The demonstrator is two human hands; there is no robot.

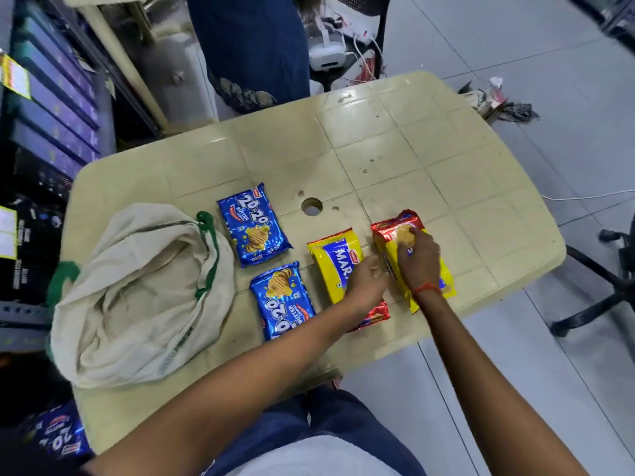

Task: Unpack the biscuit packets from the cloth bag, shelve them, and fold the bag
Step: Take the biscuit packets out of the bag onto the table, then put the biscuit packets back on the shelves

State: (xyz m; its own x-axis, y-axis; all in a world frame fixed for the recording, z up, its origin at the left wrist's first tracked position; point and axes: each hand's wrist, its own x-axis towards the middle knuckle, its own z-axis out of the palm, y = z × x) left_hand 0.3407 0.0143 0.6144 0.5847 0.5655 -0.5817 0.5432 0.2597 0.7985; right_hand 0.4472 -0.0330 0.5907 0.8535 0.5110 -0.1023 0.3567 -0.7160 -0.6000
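A cream cloth bag (pixel 137 297) with green trim lies slumped and open on the left of the beige plastic table (pixel 429 159). Beside it lie two blue 20-20 biscuit packets, one farther (pixel 252 225) and one nearer (pixel 281 300). To their right are two yellow-and-red Marie packets. My left hand (pixel 366 281) hovers over the left Marie packet (pixel 335 262) with fingers apart. My right hand (pixel 417 255) presses flat on the right Marie packet (pixel 395 235) near the table's right edge.
Dark shelving (pixel 51 125) with stocked packets runs along the left. Another blue packet (pixel 58 434) shows at bottom left. A person in blue clothing (pixel 247 46) stands behind the table. A black office chair base (pixel 604 290) is on the right, and litter (pixel 498 101) on the tiled floor.
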